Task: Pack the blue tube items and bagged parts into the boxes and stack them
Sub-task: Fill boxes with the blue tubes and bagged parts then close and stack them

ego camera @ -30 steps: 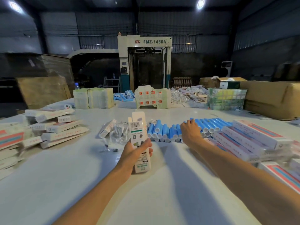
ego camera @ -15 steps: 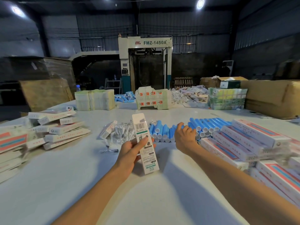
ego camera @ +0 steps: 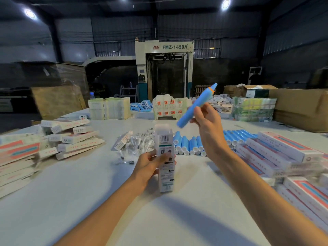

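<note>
The right hand [ego camera: 206, 119] has lifted a tube [ego camera: 196, 105] off the row [ego camera: 188, 144] since half a second ago, pinching its barrel, tilted above the table [ego camera: 106, 201]. The left hand [ego camera: 150, 162] grips the box [ego camera: 165, 157] upright, top seemingly open. The tube looks light, stiff and slick, so a mid-barrel hold suits. Stacks [ego camera: 284, 150] flank it. Bagged parts [ego camera: 140, 142] lie behind the box, blocking nothing.

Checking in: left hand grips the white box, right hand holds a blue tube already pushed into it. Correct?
Not quite. The head view shows the right hand holding the blue tube up in the air, clear of the white box, not pushed into it. The left hand does grip that box.
</note>
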